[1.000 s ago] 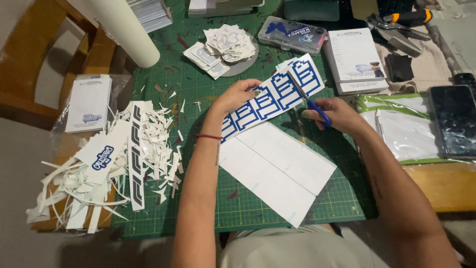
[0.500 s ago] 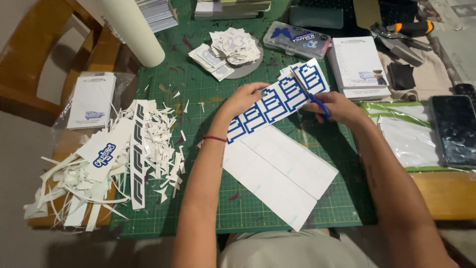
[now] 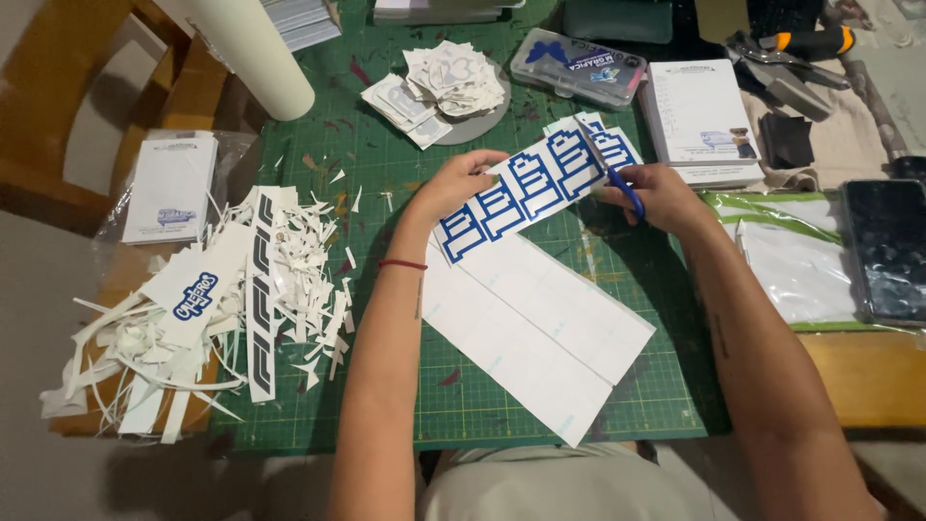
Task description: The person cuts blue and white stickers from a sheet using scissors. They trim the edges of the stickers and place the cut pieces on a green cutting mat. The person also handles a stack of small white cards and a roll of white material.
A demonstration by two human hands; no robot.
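Note:
My left hand (image 3: 456, 183) pinches the near edge of a white sticker sheet (image 3: 526, 193) printed with blue outlined shapes, lifted a little off the green cutting mat (image 3: 386, 386). My right hand (image 3: 658, 196) grips blue-handled scissors (image 3: 608, 169) whose blades cut into the sheet's far right end. Under the sheet lie two long white blank strips (image 3: 540, 333), running diagonally toward me.
A heap of white paper offcuts (image 3: 222, 309) with a black-lettered strip covers the mat's left side. A plate of cut stickers (image 3: 449, 87), a clear plastic box (image 3: 577, 66), a white pad (image 3: 702, 121), pliers (image 3: 786, 58), a white roll (image 3: 253, 58) and a phone (image 3: 887, 246) surround the work.
Both hands have lifted the blue-printed sheet slightly and drawn closer together; the scissors have moved further into the sheet's right end.

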